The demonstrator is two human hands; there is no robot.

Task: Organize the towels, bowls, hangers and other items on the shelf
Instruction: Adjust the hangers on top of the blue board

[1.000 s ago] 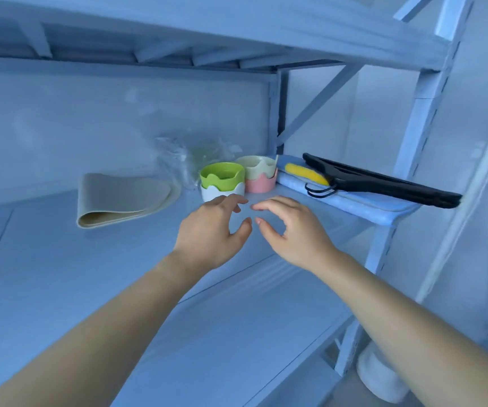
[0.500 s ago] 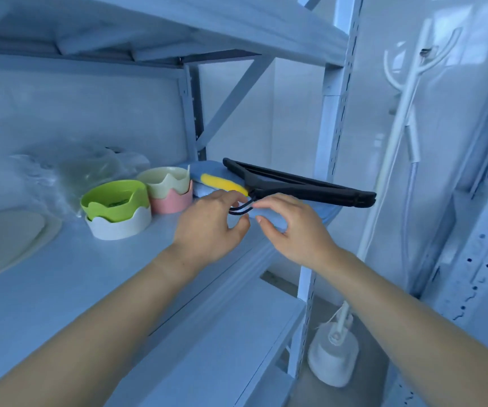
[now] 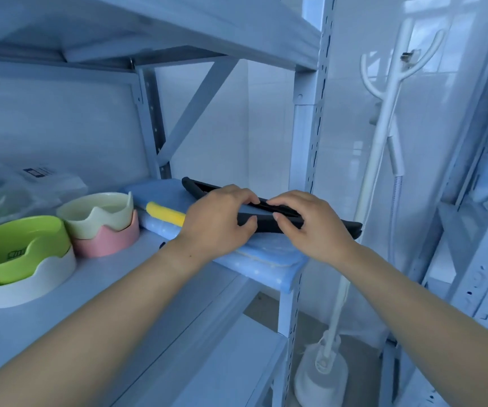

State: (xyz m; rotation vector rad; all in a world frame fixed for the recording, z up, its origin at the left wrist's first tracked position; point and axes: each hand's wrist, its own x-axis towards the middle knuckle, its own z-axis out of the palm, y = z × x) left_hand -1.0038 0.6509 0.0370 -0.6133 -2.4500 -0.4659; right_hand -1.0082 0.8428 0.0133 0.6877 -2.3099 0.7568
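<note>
shelf [image 3: 119, 289]: pale metal rack; the middle board carries every task item, all gathered toward its right end by the front upright
coat stand [image 3: 383, 127]: white, on the floor beyond the rack's right side, apart from it; it looks like a possible home for hangers, though that is only a guess
plastic bag [image 3: 16, 189]: clear and crumpled, at the back left behind the bowls
towel [image 3: 266, 259]: blue with pale dots, folded flat at the right end of the board, its near corner hanging over the front edge
hangers [image 3: 333, 227]: black stack lying flat on the towel, the right end poking out past the upright; the hooks are hidden under the left wrist
green bowl [image 3: 16, 242]: nested in a white bowl [image 3: 31, 286], at the left front of the board
cream bowl [image 3: 98, 212]: nested in a pink bowl [image 3: 107, 242], just behind and to the right, beside the towel
left hand [image 3: 216, 224]: fingers curled over the top of the stack, thumb on its near edge, gripping the middle
right hand [image 3: 310, 227]: just beside the left, same narrow pinch, fingertips on top and thumb in front
yellow piece [image 3: 166, 214]: short bar on the towel, left of the hangers; what it is I cannot tell
step in hand: likely lifting the hangers; raise the stack straight up and level, squeezed as one bundle, so the overhanging towel is not dragged off and the far end clears the upright
</note>
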